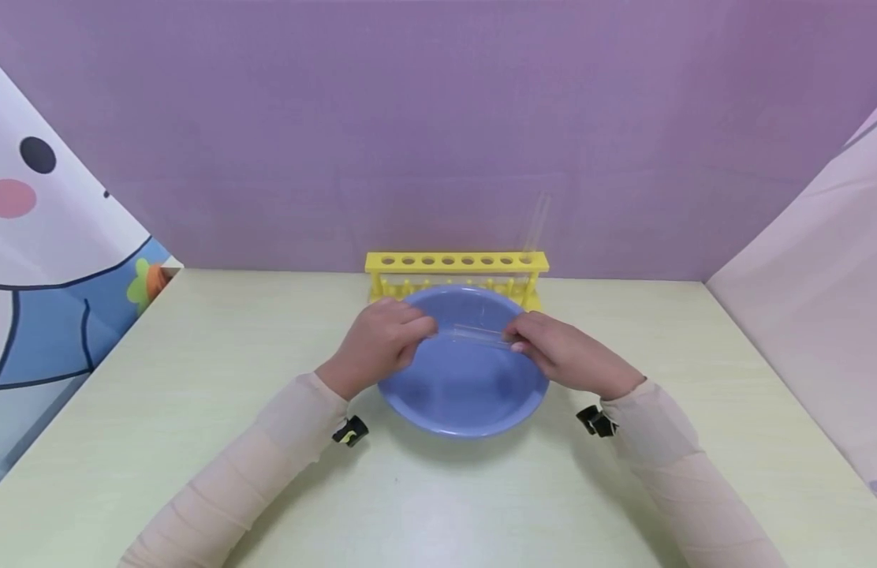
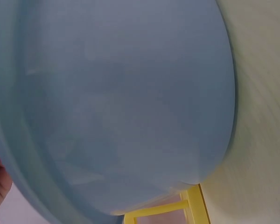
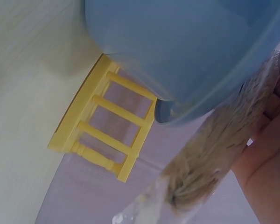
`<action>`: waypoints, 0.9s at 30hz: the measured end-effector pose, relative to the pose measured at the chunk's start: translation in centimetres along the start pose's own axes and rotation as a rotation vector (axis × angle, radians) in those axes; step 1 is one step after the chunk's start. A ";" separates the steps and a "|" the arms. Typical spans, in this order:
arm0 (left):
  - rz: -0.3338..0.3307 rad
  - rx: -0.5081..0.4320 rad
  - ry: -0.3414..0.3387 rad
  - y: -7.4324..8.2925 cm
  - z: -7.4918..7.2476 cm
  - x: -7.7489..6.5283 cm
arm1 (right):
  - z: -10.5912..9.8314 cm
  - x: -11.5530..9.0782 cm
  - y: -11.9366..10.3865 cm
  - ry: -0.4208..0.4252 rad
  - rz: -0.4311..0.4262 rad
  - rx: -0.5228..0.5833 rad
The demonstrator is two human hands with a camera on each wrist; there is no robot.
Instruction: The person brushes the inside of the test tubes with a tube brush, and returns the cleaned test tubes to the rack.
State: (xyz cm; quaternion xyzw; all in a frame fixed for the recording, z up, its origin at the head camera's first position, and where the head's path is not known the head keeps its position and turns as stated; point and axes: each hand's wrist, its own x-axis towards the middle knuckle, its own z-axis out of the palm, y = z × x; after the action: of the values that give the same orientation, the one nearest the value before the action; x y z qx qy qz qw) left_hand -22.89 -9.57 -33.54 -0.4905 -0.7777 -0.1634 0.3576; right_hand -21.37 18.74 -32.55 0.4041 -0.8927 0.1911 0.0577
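My right hand (image 1: 562, 351) grips a clear test tube (image 1: 477, 336) that lies nearly level over a blue basin (image 1: 463, 390). In the right wrist view, brown bristles of a test tube brush (image 3: 200, 163) show inside the clear tube, beside the basin's rim. My left hand (image 1: 385, 343) is curled over the basin's left side, thumb toward the tube's left end. It seems to hold the brush's thin handle, which I cannot make out. In the left wrist view, the basin's outer wall (image 2: 144, 93) fills most of the picture, and fingers show at the left edge.
Behind the basin stands a yellow test tube rack (image 1: 456, 264) with a row of holes. Another clear tube (image 1: 536, 225) rises from its right end. A purple backdrop (image 1: 438, 134) hangs behind the pale table (image 1: 233, 347). Patterned cloth (image 1: 48, 237) covers the left side.
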 end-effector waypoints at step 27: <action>-0.017 -0.058 -0.035 0.3 1.0 0.0 | 0.1 0.3 0.0 -0.007 -0.019 0.018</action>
State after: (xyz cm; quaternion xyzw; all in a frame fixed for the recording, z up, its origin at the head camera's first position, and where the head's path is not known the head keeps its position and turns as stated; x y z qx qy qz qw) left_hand -23.03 -8.87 -34.22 -0.4970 -0.7828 -0.1803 0.3282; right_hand -21.54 18.50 -32.55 0.4136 -0.8873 0.1973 0.0525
